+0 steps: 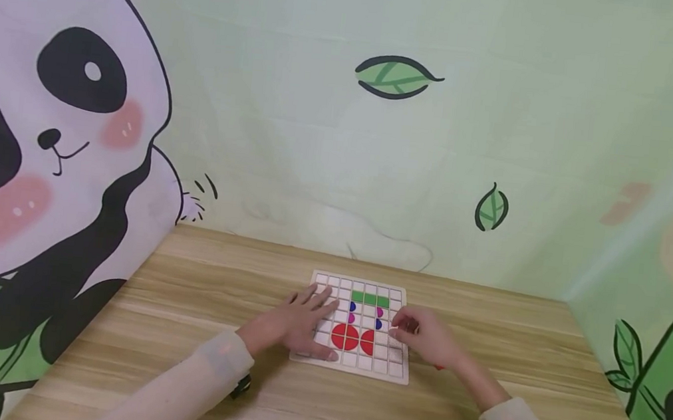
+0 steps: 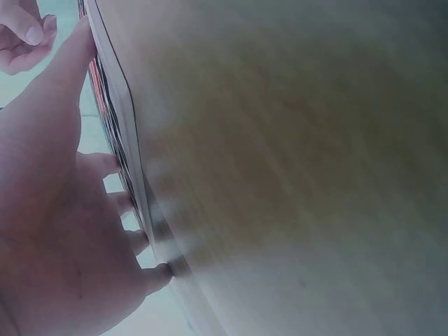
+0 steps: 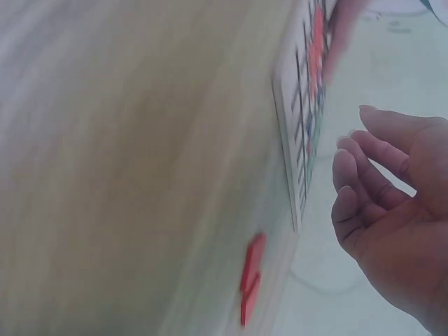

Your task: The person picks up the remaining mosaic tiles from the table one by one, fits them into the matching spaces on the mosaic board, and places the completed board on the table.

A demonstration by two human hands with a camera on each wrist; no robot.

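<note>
A white grid board lies on the wooden table, bearing a row of green squares, small blue and magenta rounded pieces, a full red circle and a red half circle. Fingers spread, my left hand rests on the board's left side; the left wrist view shows its fingertips along the board's edge. Over the right edge hovers my right hand, fingers loosely bent. In the right wrist view, no piece shows between thumb and fingertips.
Red pieces lie on the table to the right of the board, partly behind the right hand in the head view. A cloth backdrop with a panda and leaves rises behind the table.
</note>
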